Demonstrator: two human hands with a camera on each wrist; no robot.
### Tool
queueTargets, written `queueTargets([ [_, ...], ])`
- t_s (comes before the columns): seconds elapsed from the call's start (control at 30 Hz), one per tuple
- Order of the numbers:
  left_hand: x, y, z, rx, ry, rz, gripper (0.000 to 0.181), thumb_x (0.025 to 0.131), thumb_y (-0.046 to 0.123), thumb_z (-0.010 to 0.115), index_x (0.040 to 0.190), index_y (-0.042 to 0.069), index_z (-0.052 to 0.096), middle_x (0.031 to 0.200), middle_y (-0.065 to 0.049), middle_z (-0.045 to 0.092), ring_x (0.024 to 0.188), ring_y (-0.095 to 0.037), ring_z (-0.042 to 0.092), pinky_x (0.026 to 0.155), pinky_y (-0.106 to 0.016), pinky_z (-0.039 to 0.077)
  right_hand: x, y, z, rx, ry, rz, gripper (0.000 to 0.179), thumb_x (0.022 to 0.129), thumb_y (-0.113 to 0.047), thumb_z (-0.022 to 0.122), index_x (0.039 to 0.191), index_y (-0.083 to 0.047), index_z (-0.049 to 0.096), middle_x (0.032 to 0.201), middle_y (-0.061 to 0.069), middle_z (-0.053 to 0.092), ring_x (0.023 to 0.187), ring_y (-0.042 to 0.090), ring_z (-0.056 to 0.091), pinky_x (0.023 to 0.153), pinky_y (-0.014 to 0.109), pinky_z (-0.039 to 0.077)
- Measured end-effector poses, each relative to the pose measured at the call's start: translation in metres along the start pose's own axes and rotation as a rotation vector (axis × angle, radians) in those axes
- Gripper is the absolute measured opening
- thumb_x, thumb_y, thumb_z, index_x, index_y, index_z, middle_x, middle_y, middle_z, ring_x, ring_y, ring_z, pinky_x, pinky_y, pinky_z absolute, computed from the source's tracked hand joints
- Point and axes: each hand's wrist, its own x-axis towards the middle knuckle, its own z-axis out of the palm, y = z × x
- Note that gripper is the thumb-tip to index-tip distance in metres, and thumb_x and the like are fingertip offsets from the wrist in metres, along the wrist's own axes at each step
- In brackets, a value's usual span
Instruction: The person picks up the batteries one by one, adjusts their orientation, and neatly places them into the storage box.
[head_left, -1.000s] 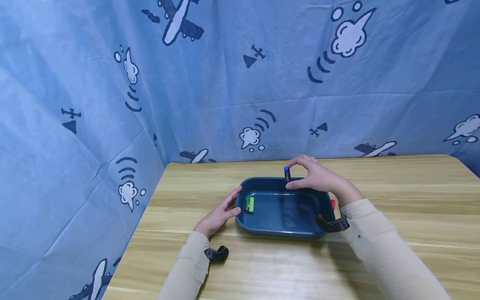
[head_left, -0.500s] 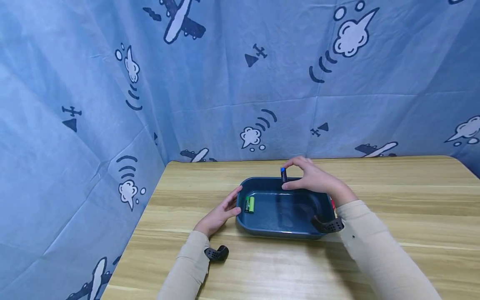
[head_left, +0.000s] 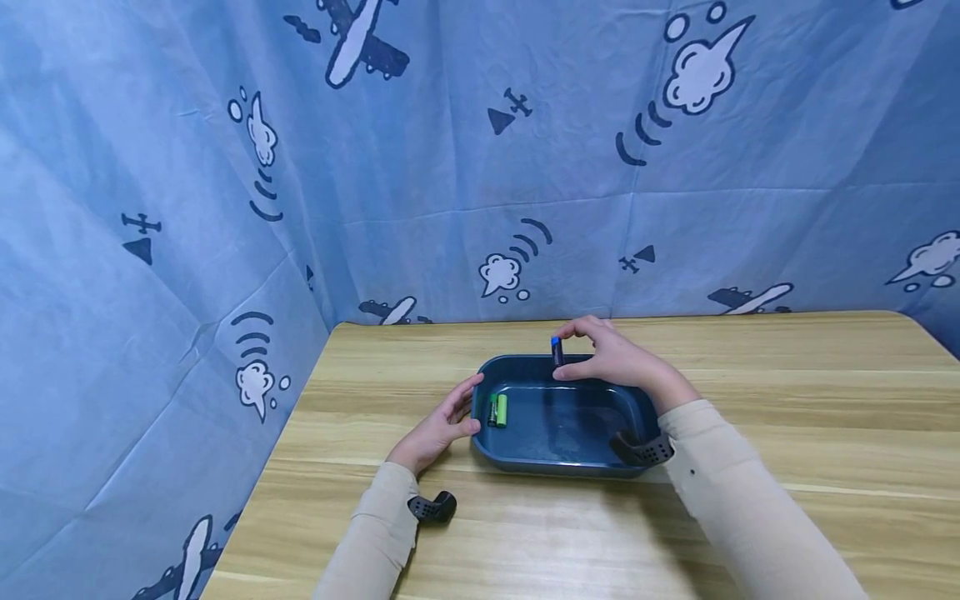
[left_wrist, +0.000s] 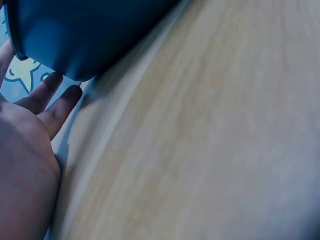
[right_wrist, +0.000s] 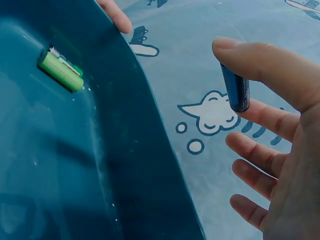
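My right hand [head_left: 611, 358] pinches a dark blue battery [head_left: 557, 352] end to end between thumb and index finger. It is held upright above the far wall of a dark teal plastic tray [head_left: 570, 462]. In the right wrist view the other fingers spread loosely below the battery [right_wrist: 236, 90]. Two batteries lie side by side at the tray's left end: a light green battery [head_left: 502, 411] and a black and green battery [head_left: 492, 411]. My left hand [head_left: 438, 429] rests against the tray's left end, its fingers extended along the outside and its thumb at the rim.
The tray stands on a wood-grain table [head_left: 540, 533]. A blue curtain [head_left: 420, 167] printed with planes and clouds hangs behind the table and along its left side. A black wrist strap [head_left: 652, 451] on the right arm hangs over the tray's right end.
My right hand has moved left along the tray's far side with the blue battery in its pinch. The left hand and the batteries in the tray stay put. A red object at the tray's right is now covered.
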Motion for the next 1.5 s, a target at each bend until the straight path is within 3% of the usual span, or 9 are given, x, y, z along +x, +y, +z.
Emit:
queueTargets([
  [0.33, -0.002, -0.002, -0.001, 0.020, 0.008, 0.034, 0.065, 0.093, 0.004, 0.053, 0.147, 0.024, 0.023, 0.150, -0.011, 0.021, 0.135, -0.029, 0.023, 0.110, -0.041, 0.019, 0.009, -0.002, 0.010, 0.040, 0.003, -0.036, 0.056, 0.073, -0.034, 0.078, 0.116, -0.007, 0.056, 0.118, 0.013, 0.049, 0.112, 0.030, 0.035, 0.093, 0.053, 0.032],
  [0.57, -0.003, -0.002, 0.000, 0.030, 0.023, 0.025, 0.065, 0.093, 0.004, 0.055, 0.147, 0.027, 0.025, 0.149, -0.008, 0.023, 0.134, -0.027, 0.025, 0.109, -0.040, 0.020, 0.015, -0.001, 0.019, 0.109, -0.023, -0.048, 0.053, 0.075, -0.032, 0.077, 0.116, -0.006, 0.055, 0.118, 0.014, 0.050, 0.114, 0.036, 0.040, 0.094, 0.054, 0.035],
  [0.73, -0.004, 0.002, 0.001, 0.022, 0.010, 0.022, 0.065, 0.093, 0.003, 0.052, 0.148, 0.023, 0.022, 0.150, -0.011, 0.020, 0.136, -0.029, 0.022, 0.110, -0.041, 0.017, 0.016, -0.001, 0.023, 0.156, -0.047, -0.028, 0.055, 0.075, -0.029, 0.077, 0.119, -0.005, 0.053, 0.115, 0.014, 0.053, 0.111, 0.033, 0.044, 0.092, 0.051, 0.039],
  [1.07, -0.003, -0.002, 0.001, 0.039, 0.025, 0.016, 0.064, 0.093, 0.007, 0.055, 0.146, 0.029, 0.026, 0.149, -0.007, 0.023, 0.134, -0.027, 0.025, 0.109, -0.040, 0.020, 0.021, 0.002, 0.032, 0.225, -0.113, -0.035, 0.055, 0.075, -0.022, 0.078, 0.118, -0.001, 0.050, 0.087, 0.007, 0.057, 0.082, 0.023, 0.052, 0.074, 0.032, 0.046],
  [1.5, -0.002, 0.000, 0.002, 0.034, 0.013, 0.015, 0.065, 0.094, 0.006, 0.053, 0.148, 0.026, 0.022, 0.151, -0.010, 0.018, 0.136, -0.030, 0.021, 0.110, -0.042, 0.017, 0.023, 0.003, 0.040, 0.221, -0.162, -0.042, 0.051, 0.078, -0.019, 0.075, 0.117, 0.002, 0.048, 0.084, 0.007, 0.058, 0.077, 0.021, 0.053, 0.072, 0.031, 0.046],
])
